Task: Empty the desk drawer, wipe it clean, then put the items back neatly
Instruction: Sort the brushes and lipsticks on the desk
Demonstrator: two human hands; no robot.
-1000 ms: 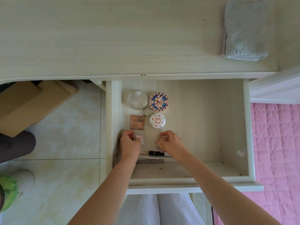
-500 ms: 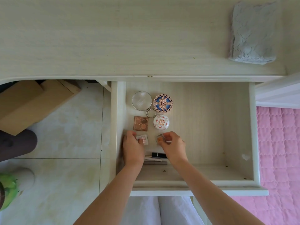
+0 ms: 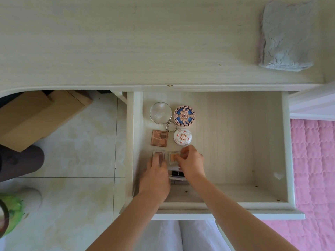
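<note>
Step in hand: putting items back, lining up the third row in the drawer (image 3: 268, 142).

I read the left hand (image 3: 156, 173) as fingers laid on the pinkish clear case (image 3: 158, 154), lower centre; the right hand (image 3: 192, 163) pinches the orange clear case (image 3: 173, 157) just beside it. Compacts lie above; the grey cloth (image 3: 288, 37) sits upper right. Next, I judge: square both cases, then release.

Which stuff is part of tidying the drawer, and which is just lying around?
Part of the job: drawer, round mirror, blue tin, white tin, brown palette, two small clear cases, grey cloth.

Just lying around: cardboard box, pink quilt.
</note>
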